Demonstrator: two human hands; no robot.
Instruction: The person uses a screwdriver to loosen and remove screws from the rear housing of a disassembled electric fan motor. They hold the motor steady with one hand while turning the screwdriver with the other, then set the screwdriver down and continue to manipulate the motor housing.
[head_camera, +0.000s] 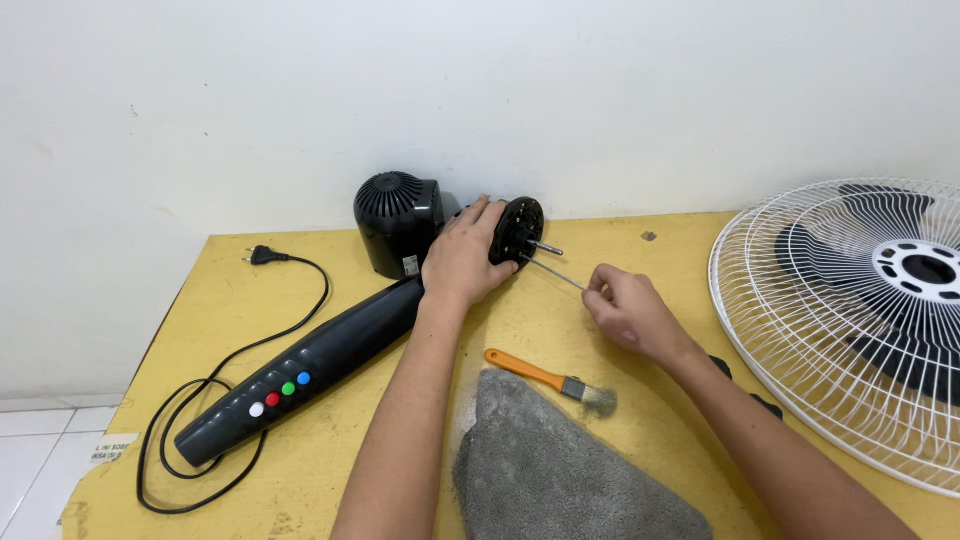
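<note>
Disassembled black plastic pedestal-fan motor head (400, 222) lying on a yellow wooden desk (680, 260), its stem with four coloured buttons (300, 385) running toward the near left. The left hand (462, 258) presses down over the motor's round front plate (516, 229), fingers curled around it – a steadying hold beside the bare shaft. The right hand (630, 310) pinches the end of a thin metal rod (553, 273) between thumb and fingertips; the rod's far end meets the front plate just below the shaft. The step in hand appears to be working this rod at the motor face – whether it goes in or comes out cannot be told. Any further movement calls for keeping the rod in line with its hole while the left hand holds the housing fixed. An orange-handled small brush (548, 381) and a grey cloth (560, 470) lie near the forearms; a white wire fan guard (850, 320) rests at the right, over dark blades. The black power cord (215, 400) loops to the left. A plain white wall backs the desk; pale floor tiles show lower left.
</note>
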